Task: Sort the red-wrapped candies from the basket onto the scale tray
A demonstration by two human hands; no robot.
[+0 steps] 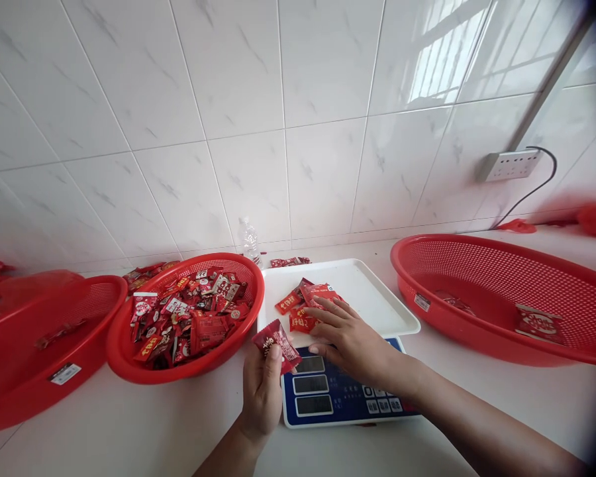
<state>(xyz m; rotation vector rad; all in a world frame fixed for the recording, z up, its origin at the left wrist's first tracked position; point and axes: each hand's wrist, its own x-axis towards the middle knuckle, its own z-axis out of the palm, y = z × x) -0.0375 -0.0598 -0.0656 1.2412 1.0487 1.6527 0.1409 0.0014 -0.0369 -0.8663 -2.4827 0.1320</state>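
**Held item.** A dark red packet (277, 343) is held just in front of the near-left corner of the white tray (372, 291). It is pinched between the thumb and fingers of the left hand (261, 391). Only the packet's lower end is enclosed by this grip; the rest stands clear above the thumb.

**Tray and scale.** At 2 o'clock from the held packet, a small pile of red packets (300, 305) is laid on the tray. The right hand (350, 339) is laid flat on the near side of this pile. Its fingers are extended and spread, with the fingertips touching the packets, and nothing is gripped by it. The tray is seated on a blue-faced scale (328, 397). The scale's displays and keypad are exposed at 6 o'clock from the tray, between the two wrists.

**Baskets.** At 9 o'clock from the tray, just beside it, a round red basket (129, 361) is filled with mixed packets (189, 315). Further out at 9 o'clock, a second red basket (22, 384) is placed close against the first. At 3 o'clock from the tray, a large red basket (496, 281) is set, and a few loose packets (539, 322) are seen inside it.

**Background.** At 11 o'clock from the tray, a clear bottle (249, 242) is stood against the tiled wall (258, 99). At 2 o'clock, a power strip (509, 164) is fixed to the wall.
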